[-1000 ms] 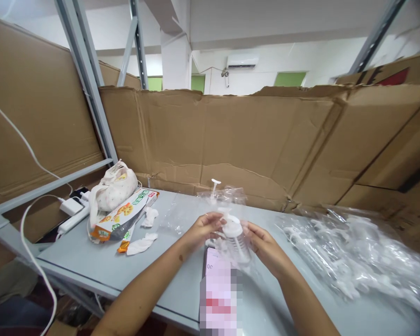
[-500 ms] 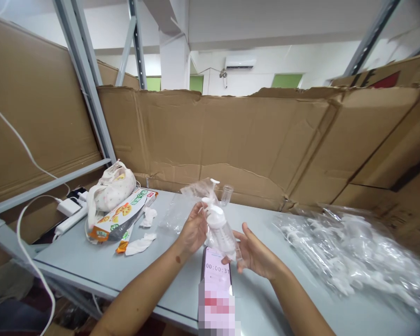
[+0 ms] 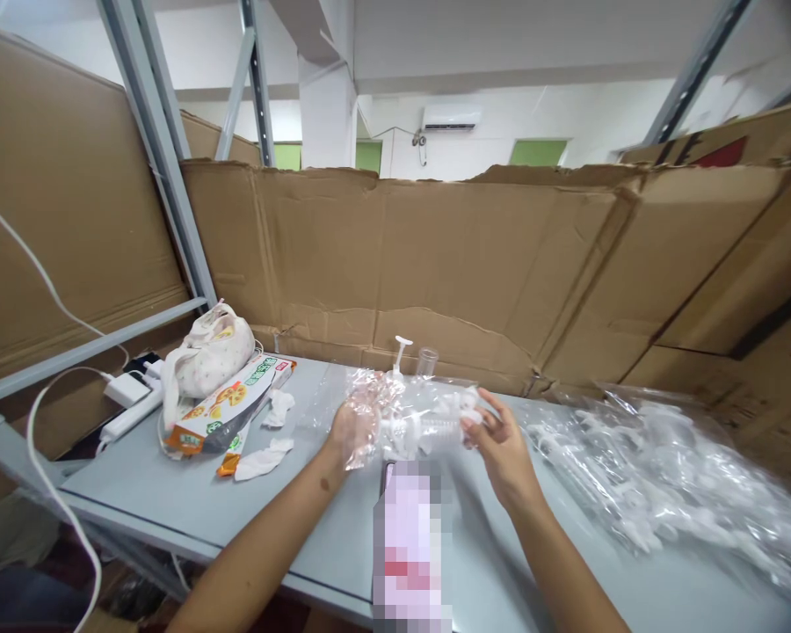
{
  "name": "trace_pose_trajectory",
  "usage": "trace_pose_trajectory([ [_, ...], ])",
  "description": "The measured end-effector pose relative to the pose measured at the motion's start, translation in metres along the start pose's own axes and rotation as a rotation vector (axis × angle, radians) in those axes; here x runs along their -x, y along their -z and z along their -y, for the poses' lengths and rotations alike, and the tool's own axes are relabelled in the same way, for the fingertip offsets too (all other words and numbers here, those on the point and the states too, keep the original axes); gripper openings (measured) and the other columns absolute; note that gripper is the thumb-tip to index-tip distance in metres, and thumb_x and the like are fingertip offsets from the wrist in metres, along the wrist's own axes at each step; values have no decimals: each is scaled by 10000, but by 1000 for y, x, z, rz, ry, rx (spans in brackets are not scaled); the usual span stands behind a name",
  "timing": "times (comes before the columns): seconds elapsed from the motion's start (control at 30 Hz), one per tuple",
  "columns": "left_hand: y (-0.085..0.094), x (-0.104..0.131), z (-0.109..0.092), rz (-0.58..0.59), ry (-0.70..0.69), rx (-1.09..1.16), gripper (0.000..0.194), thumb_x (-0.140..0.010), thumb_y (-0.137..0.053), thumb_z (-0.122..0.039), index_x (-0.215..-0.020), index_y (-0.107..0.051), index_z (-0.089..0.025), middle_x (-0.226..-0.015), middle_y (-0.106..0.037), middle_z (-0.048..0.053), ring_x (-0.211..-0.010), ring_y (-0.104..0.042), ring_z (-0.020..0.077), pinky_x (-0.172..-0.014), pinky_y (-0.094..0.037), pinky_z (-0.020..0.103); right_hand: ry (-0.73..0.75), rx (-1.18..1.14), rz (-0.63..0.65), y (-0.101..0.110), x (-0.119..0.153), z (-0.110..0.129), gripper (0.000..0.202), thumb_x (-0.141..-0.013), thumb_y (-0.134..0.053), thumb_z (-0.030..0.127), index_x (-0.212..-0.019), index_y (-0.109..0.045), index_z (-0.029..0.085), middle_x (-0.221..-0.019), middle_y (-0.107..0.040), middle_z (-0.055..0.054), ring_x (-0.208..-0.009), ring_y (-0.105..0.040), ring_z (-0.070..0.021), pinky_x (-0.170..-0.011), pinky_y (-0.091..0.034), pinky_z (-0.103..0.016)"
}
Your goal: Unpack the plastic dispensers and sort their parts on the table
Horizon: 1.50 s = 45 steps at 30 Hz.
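A clear plastic bag [image 3: 369, 396] covers my left hand [image 3: 354, 429], whose fingers are wrapped round its crinkled film. Inside or under the film, a clear bottle with white parts [image 3: 428, 429] lies sideways between my hands; the exact layering is hard to make out. The fingers of my right hand [image 3: 497, 432] pinch the white piece at its right end. Just behind stand a white pump head [image 3: 402, 350] and a small clear cup [image 3: 427, 361]. A phone [image 3: 409, 536], mostly pixelated, lies below the bottle.
Bagged clear and white plastic parts [image 3: 672, 475] are heaped on the right of the grey table [image 3: 171, 505]. To the left are a white cloth pouch [image 3: 214, 352], an orange and white box [image 3: 228, 409], crumpled tissues [image 3: 264, 460] and a power strip [image 3: 132, 415]. Cardboard [image 3: 435, 255] walls the back.
The bottle has turned from upright and tilted to sideways. The bag now spreads over my left hand and the bottle. My right hand has moved up and right, to its right end.
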<state>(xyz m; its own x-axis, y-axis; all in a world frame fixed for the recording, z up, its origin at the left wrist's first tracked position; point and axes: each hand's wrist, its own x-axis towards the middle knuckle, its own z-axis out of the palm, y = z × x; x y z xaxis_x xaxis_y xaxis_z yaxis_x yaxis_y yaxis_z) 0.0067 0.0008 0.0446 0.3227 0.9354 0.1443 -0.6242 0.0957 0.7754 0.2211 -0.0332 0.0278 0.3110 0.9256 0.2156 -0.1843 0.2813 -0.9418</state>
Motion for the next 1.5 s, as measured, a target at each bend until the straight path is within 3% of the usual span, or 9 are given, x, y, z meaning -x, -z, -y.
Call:
trace_pose_trajectory([
  [0.17,5,-5,1,18,48,10,518,-764,-580,-474,-1221,-453,-266,-1308,-465,92,-993,-580,230,-893,-444,451,184,81,-259,12,-5,7,754,-566,-777,290,-1247,-453,318,-1089,-528,-29,-944,-498,-160,-672,-446,-225],
  [0.33,7,-7,6,-87,16,-119,489,-725,-672,-206,-1169,-466,-231,-1163,-567,93,-710,-599,101,-827,-501,426,44,-226,-72,17,-5,17,839,-563,-779,241,-1292,-396,399,-1289,-469,-19,-744,-552,-97,-617,-471,-217],
  [0.47,7,-9,6,-101,15,1,379,-739,-646,-180,-1084,-495,-224,-1172,-563,60,-757,-631,120,-825,-515,380,-48,-508,-31,9,-5,9,473,-588,-768,350,-1034,-633,267,-1158,-568,-17,-873,-575,-109,-824,-473,-208],
  [0.57,7,-10,8,-105,30,88,329,-749,-628,-161,-1048,-507,-226,-1166,-559,34,-822,-644,135,-847,-508,350,-221,-642,49,-5,1,-1,377,-543,-789,405,-858,-659,246,-980,-618,-21,-1022,-560,-181,-982,-402,-315],
  [0.7,7,-10,14,-112,53,95,314,-748,-628,-154,-1033,-513,-217,-1138,-569,37,-868,-646,155,-835,-509,333,-390,-760,240,-16,9,-6,376,-560,-784,408,-885,-623,311,-962,-625,-5,-1091,-542,-265,-993,-362,-488],
  [1.03,3,-4,25,42,109,-165,411,-750,-648,-325,-1109,-496,-192,-1070,-610,112,-872,-618,177,-767,-515,347,-466,-811,142,-9,3,-17,202,-619,-767,267,-716,-591,245,-822,-679,32,-872,-626,-184,-913,-460,-460],
  [1.23,6,-9,27,-158,-85,-389,541,-672,-707,-340,-1116,-434,-192,-820,-602,25,-652,-628,148,-608,-507,281,-417,-810,23,-8,0,-17,206,-617,-759,191,-696,-576,242,-797,-676,53,-800,-643,-152,-859,-521,-416],
  [1.4,16,-16,23,-282,-151,-336,398,-727,-638,-337,-1047,-449,-193,-787,-608,18,-627,-615,133,-624,-495,285,-364,-827,-28,-3,-3,-11,223,-599,-773,217,-695,-574,248,-774,-670,63,-799,-643,-156,-901,-502,-434],
  [1.5,15,-13,18,-387,-342,-367,277,-773,-590,-333,-994,-488,-201,-826,-604,22,-689,-602,123,-680,-481,267,-341,-792,-14,-2,-3,-9,192,-616,-765,260,-696,-590,247,-809,-676,43,-878,-630,-171,-953,-465,-421],
])
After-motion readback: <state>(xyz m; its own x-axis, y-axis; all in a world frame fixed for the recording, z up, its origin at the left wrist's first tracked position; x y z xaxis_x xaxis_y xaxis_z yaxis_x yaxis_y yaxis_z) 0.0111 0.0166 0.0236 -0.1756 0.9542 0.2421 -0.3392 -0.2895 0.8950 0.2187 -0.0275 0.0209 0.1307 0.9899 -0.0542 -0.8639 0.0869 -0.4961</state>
